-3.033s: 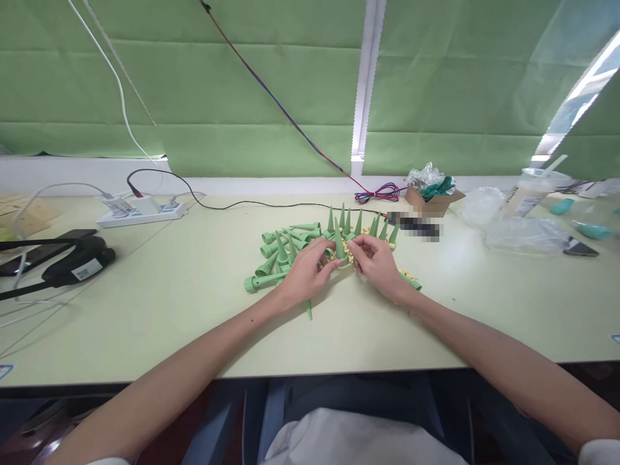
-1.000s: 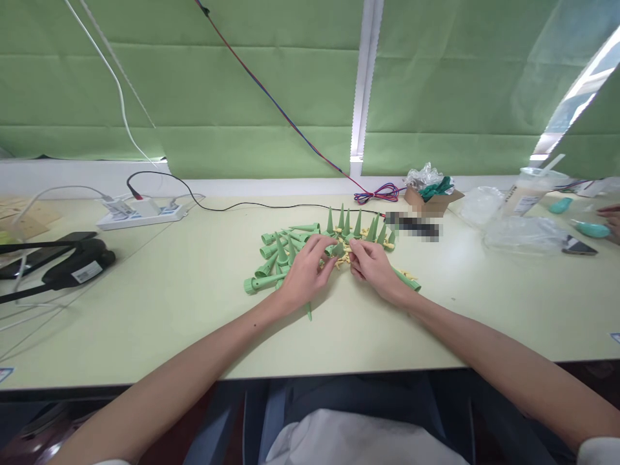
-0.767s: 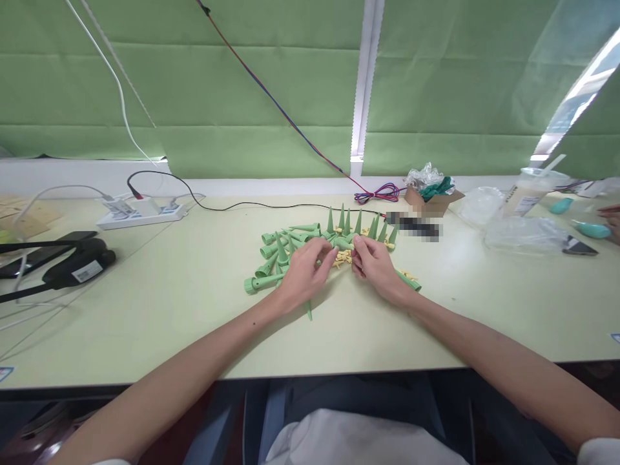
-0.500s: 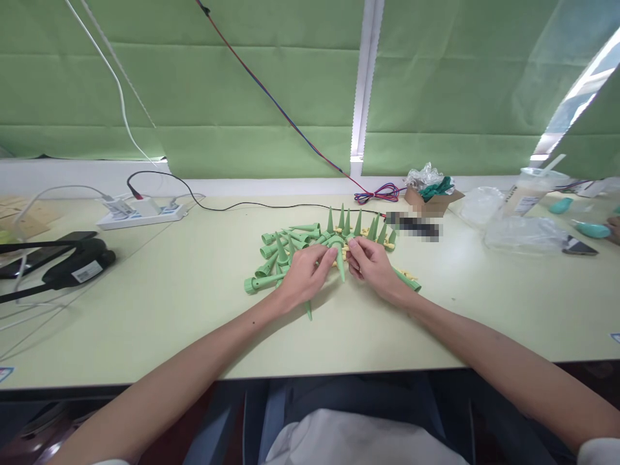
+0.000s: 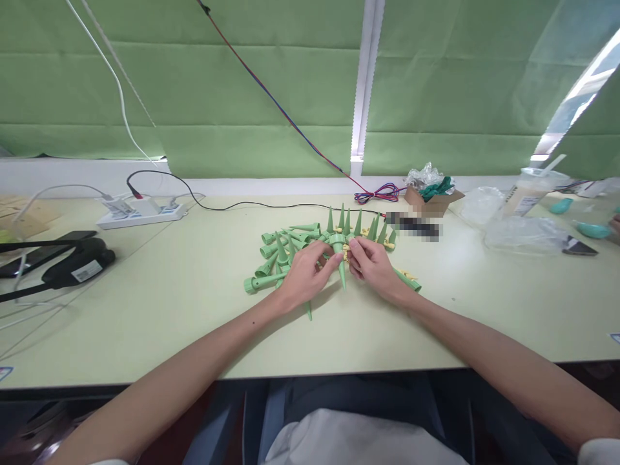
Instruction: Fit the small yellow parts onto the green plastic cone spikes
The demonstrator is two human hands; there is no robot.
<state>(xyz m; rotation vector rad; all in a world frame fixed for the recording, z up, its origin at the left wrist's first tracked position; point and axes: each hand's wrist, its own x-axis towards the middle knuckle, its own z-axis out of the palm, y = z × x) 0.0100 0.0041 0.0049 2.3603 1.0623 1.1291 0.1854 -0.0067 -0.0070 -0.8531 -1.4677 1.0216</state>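
My left hand [image 5: 304, 272] pinches a green cone-shaped spike [image 5: 340, 263] by its wide end, the tip pointing down toward me. My right hand [image 5: 372, 265] is closed beside it, fingertips at the spike's top, holding something small I cannot make out. Just left of my hands lies a heap of green spikes [image 5: 278, 255]. Behind my hands several spikes stand upright in a row [image 5: 356, 223]. Small yellow pieces [image 5: 409, 277] lie scattered under and to the right of my right hand.
A white power strip [image 5: 140, 212] with cables sits far left, a black device [image 5: 72, 261] nearer the left edge. A cardboard box with plastic [image 5: 432, 194], clear bags [image 5: 523, 232] and a drink cup [image 5: 527, 190] stand at the right. Another person's hand [image 5: 615, 226] shows at the right edge.
My left hand picked one green spike out of the pile and turned it tip-down between both hands. My right hand closed in on its top end.
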